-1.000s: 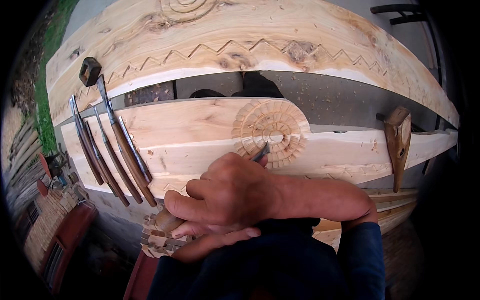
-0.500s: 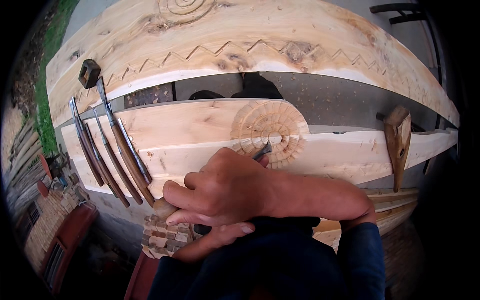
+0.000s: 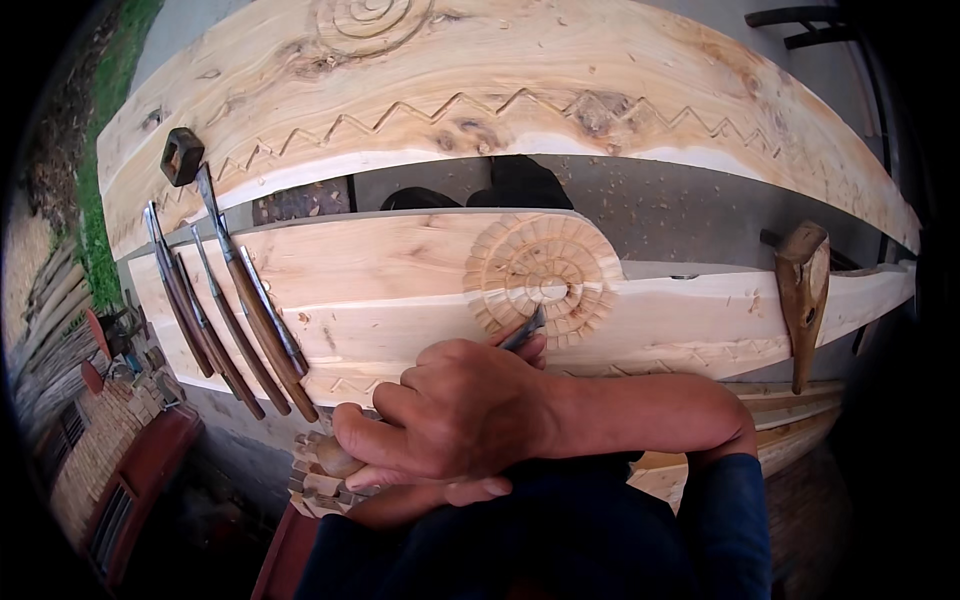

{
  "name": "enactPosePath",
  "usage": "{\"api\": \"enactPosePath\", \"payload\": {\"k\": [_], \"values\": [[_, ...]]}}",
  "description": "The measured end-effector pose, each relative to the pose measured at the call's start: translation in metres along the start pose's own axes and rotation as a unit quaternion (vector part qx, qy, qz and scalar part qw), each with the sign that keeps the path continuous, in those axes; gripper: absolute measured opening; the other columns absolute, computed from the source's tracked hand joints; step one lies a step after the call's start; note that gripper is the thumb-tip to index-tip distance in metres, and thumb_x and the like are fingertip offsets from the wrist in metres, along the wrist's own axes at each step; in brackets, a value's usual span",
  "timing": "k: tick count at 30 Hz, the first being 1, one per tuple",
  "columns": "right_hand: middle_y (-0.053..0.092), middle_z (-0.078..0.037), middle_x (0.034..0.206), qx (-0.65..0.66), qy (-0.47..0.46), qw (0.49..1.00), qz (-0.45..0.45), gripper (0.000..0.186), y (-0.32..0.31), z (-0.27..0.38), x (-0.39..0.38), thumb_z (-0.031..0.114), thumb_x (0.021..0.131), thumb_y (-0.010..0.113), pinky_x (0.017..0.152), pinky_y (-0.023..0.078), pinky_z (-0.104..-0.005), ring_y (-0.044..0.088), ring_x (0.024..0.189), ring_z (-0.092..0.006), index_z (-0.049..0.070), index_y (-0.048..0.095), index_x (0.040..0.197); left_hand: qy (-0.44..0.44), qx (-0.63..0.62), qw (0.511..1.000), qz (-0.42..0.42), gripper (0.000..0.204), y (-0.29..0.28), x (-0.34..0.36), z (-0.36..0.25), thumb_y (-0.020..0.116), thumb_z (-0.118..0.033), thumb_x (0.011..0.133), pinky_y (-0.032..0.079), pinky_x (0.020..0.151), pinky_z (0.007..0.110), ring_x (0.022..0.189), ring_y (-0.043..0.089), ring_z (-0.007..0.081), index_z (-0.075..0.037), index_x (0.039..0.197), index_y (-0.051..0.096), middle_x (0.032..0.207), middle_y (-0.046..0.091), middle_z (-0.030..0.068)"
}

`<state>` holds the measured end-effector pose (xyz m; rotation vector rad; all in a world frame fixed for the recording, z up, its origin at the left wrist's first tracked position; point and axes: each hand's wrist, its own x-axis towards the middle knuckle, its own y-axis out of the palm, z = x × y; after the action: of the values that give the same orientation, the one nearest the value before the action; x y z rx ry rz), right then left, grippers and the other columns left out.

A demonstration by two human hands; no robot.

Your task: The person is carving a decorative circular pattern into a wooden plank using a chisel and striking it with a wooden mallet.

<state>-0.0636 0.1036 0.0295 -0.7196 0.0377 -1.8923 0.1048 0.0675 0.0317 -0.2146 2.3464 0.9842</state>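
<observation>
My right hand [image 3: 465,405] is wrapped around a wood-carving chisel. The rounded wooden handle end [image 3: 335,458] shows at its lower left, and the steel blade [image 3: 525,328] slants out at its upper right. The blade's tip meets the lower part of a carved rosette [image 3: 545,285], close to its small round centre. Fingertips press beside the blade; whose hand they belong to is unclear. Crossing beneath my right hand and wrist, my left hand [image 3: 470,492] shows mainly an outstretched thumb, its other fingers hidden. The rosette lies in a pale wooden board [image 3: 690,310].
Several chisels [image 3: 235,300] lie on the board's left end, beside a dark square-headed mallet [image 3: 182,157]. A wooden mallet [image 3: 803,290] rests on the right end. Beyond a gap stands another board [image 3: 440,60] with zigzag carving. Wood chips dot the paving [image 3: 660,210].
My right hand and the chisel sit slightly lower in the picture, and the blade tip is farther from the rosette's centre. The whole view has shifted a little, with the boards lower.
</observation>
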Motion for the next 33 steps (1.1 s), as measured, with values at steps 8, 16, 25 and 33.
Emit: {"api": "enactPosePath", "payload": {"k": [8,16,25,33], "values": [[0.049,0.001,0.063,0.003,-0.018,1.0,-0.008,0.047,0.001,-0.002,0.0,0.048,0.094,0.08,0.041,0.041,-0.0315,0.052,0.045,-0.0132,0.005,0.067,0.107,0.003,-0.005,1.0,-0.001,0.114,0.001,0.001,-0.001,0.088,-0.038,0.09,0.021,0.138,0.046,0.167,0.025,0.0295,0.0,0.174,0.02,0.18,0.026,0.0198],[0.05,0.002,0.06,0.009,0.002,1.0,-0.01,0.048,-0.005,-0.003,0.002,0.051,0.094,0.081,0.04,0.043,-0.0327,0.056,0.044,-0.0149,0.007,0.067,0.108,0.004,-0.007,1.0,-0.005,0.116,0.002,0.002,0.0,0.089,-0.041,0.089,0.021,0.139,0.046,0.167,0.025,0.0312,0.0,0.173,0.02,0.18,0.026,0.0209],[0.056,0.0,0.06,0.011,0.034,0.999,0.014,0.045,-0.008,-0.009,0.006,0.05,0.094,0.081,0.04,0.046,-0.0351,0.059,0.044,-0.0197,0.009,0.068,0.108,0.002,-0.015,1.0,-0.009,0.117,0.003,-0.003,-0.002,0.09,-0.044,0.088,0.021,0.139,0.047,0.167,0.025,0.0331,0.0,0.173,0.021,0.18,0.025,0.0222],[0.053,0.0,0.061,-0.015,0.018,1.0,-0.01,0.045,0.001,0.0,0.001,0.048,0.095,0.08,0.041,0.044,-0.0334,0.056,0.045,-0.0165,0.007,0.069,0.11,0.02,-0.028,0.999,-0.029,0.119,0.004,0.013,-0.004,0.09,-0.046,0.087,0.021,0.139,0.047,0.167,0.026,0.0348,0.0,0.172,0.022,0.179,0.025,0.0233]]}}
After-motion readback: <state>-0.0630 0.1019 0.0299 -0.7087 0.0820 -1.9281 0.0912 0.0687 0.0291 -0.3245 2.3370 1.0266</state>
